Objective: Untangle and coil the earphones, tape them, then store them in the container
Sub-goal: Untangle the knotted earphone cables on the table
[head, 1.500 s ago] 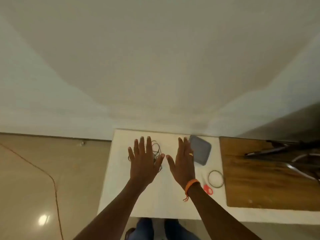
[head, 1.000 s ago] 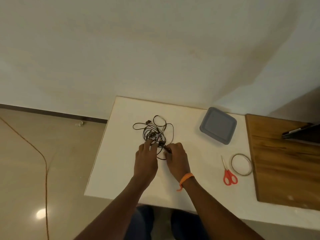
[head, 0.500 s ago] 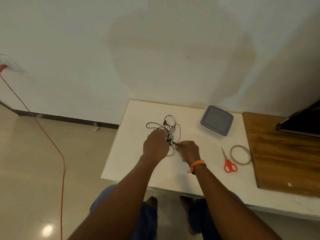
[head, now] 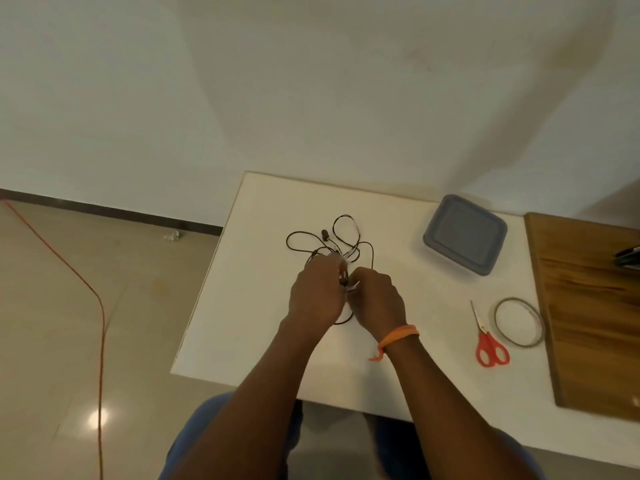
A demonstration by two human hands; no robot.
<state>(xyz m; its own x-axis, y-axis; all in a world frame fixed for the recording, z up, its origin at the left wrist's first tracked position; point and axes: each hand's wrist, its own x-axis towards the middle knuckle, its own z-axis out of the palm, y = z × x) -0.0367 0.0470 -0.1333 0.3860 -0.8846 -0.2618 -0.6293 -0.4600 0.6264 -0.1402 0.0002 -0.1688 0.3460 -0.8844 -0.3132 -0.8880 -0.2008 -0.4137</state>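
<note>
Earphones: your earphones [head: 341, 245] are a thin black cable, tangled in several loose loops on the white table [head: 249, 306]. Two loops lie open at the far side, and one strand curves back between your wrists. A small dark piece sits on the cable near the far loops; it is too small to tell what it is.
Place of earphones: left part of the table, directly in front of you, well apart from the container.
Left hand: your left hand [head: 317, 296] has its fingers curled down on the near part of the tangle and grips the cable there.
Right hand: your right hand [head: 375, 299] touches the left one, and its fingertips pinch the cable at the same place. An orange band [head: 398, 336] is on this wrist.
Container: the grey container [head: 465, 233] stands at the far right of the table with its lid closed, so you cannot see what is inside.
Tape: the roll of tape [head: 518, 322] lies flat near the right edge of the table, just beside the wooden board [head: 595, 306].
Scissors: the red-handled scissors [head: 488, 341] lie closed just left of the tape, blades pointing away from you.
</note>
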